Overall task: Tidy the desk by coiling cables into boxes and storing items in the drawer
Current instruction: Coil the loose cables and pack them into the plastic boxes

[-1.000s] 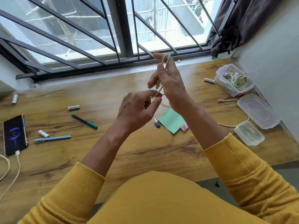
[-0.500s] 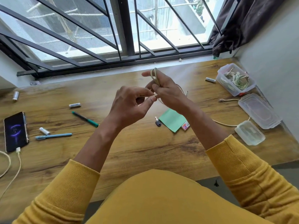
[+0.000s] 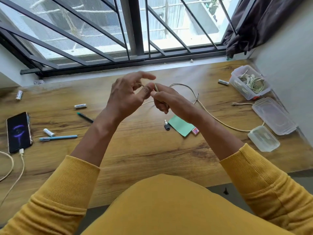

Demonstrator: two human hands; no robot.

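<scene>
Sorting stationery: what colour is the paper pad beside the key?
Green; the paper pad shows best in the head view.

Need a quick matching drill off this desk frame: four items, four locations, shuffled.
Items:
1. phone
2. green paper
3. open box holding coiled cables
4. beige cable

Locations:
A. far right corner of the desk, near the curtain
B. held between the left hand and right hand
C. left edge of the desk, plugged into a charger lead
D. middle of the desk, beside a small key

Pairs: 1-C, 2-D, 3-A, 4-B
</scene>
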